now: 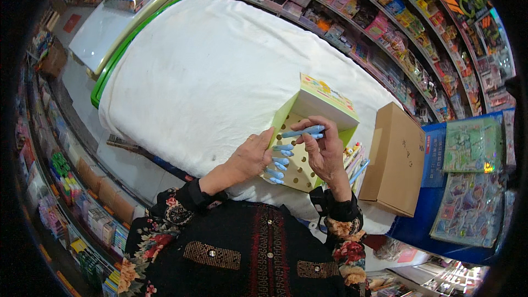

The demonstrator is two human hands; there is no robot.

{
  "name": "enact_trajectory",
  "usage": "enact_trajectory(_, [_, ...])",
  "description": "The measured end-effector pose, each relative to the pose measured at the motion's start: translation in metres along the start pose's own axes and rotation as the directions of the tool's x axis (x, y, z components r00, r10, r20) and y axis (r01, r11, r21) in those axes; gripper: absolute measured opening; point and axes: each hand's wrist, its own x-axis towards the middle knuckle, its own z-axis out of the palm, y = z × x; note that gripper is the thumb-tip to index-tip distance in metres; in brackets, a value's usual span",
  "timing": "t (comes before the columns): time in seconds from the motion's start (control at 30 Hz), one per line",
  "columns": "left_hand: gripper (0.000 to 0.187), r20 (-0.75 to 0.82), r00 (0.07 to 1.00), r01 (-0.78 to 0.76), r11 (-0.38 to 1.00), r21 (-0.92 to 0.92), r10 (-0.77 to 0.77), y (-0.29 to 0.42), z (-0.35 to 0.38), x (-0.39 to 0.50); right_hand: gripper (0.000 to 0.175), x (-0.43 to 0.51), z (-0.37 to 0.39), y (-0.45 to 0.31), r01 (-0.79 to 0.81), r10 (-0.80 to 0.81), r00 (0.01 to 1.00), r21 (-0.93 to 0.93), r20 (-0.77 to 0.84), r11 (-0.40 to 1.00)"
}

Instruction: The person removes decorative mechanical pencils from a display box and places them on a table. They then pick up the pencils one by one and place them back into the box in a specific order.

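Note:
A yellow-green cardboard pen display box [332, 109] with a printed header lies before me, its cream panel punched with rows of round holes. My left hand [249, 154] grips the box by its left side. Several light-blue pens [282, 161] stand in holes along that side, partly hidden by my left fingers. Over the panel, my right hand [324, 150] pinches light-blue pens [303, 131], at least two, between thumb and fingers. Whether their tips are inside holes I cannot tell.
Beside the box on the right lie more pens [358, 161] and a brown carton [392, 161] with handwriting. A white cloth [198, 66] covers the table. Packaged goods rest on a blue surface [412, 231]. Stocked shelves [354, 20] line the far side; a white cabinet [111, 29] stands left.

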Motion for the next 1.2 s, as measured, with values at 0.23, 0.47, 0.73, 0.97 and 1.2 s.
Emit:
enact_trajectory(0.23, [0.054, -0.021, 0.993, -0.112, 0.979, 0.173, 0.117, 0.005, -0.001, -0.001, 0.035, -0.002, 0.010, 0.013, -0.015, 0.017, 0.997, -0.031, 0.077, 0.999])
enact_trajectory(0.47, [0.054, -0.047, 0.991, -0.117, 0.979, 0.166, 0.127, 0.006, 0.000, -0.001, 0.018, 0.004, 0.008, 0.016, -0.219, 0.215, 0.974, 0.061, 0.069, 0.974])
enact_trajectory(0.73, [0.050, -0.036, 0.986, -0.145, 0.952, 0.271, 0.160, 0.012, -0.002, 0.001, 0.007, 0.005, 0.014, 0.019, -0.097, 0.111, 0.990, 0.156, -0.084, 0.983])
enact_trajectory(0.97, [0.050, -0.044, 0.995, -0.075, 0.967, 0.244, 0.088, 0.008, 0.007, 0.000, 0.007, 0.014, 0.006, 0.002, -0.060, 0.056, 0.998, -0.179, -0.031, 0.982])
enact_trajectory(1.2, [0.056, 0.004, 1.000, 0.019, 0.997, 0.080, -0.020, 0.006, 0.004, -0.001, 0.009, 0.025, -0.001, -0.005, 0.144, -0.125, 0.989, -0.335, 0.077, 0.931])
